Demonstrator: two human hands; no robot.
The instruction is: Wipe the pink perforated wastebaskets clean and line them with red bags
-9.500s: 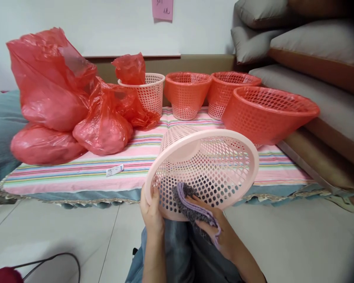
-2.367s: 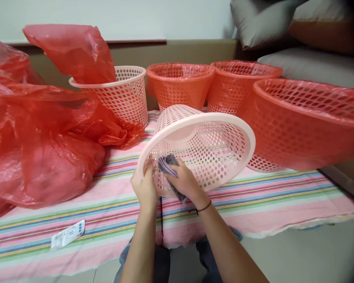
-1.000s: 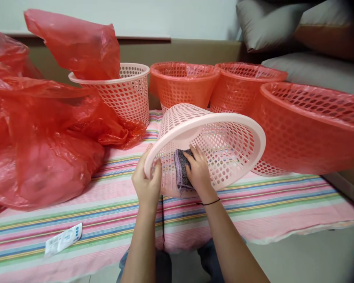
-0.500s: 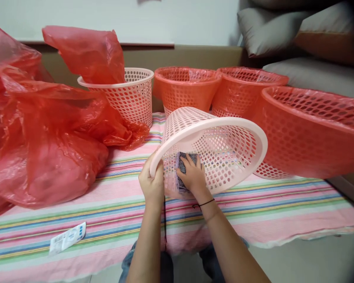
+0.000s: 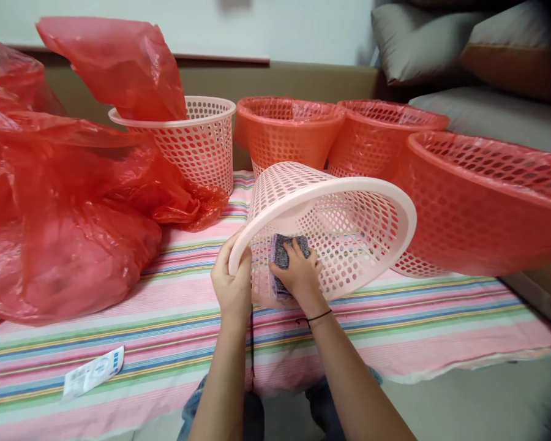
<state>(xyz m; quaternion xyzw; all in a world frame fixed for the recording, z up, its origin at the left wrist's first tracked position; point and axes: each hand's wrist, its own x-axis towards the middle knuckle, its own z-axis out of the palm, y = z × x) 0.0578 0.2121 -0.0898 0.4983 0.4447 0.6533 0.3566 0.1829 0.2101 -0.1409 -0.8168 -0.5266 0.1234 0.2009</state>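
Note:
A pale pink perforated basket [image 5: 349, 226] lies tilted on its side over the striped cloth, its mouth facing me. My left hand [image 5: 232, 285] is closed on its near rim. Inside the mouth, my right hand [image 5: 298, 275] presses a grey and purple cloth [image 5: 282, 254] against the lower inner wall, fingers curled over it. A thin black band circles my right wrist.
Red plastic bags [image 5: 59, 214] pile up at the left, one hanging in an upright pink basket [image 5: 202, 144]. Three orange baskets [image 5: 287, 131] lined with plastic stand behind and to the right. A small white packet [image 5: 92, 373] lies on the striped cloth [image 5: 395, 331]. Grey cushions [image 5: 463, 49] are at the right.
My right hand with the cloth has shifted slightly inside the basket, rubbing the inner wall. The left hand keeps its grip on the rim. The view has moved much closer than at first.

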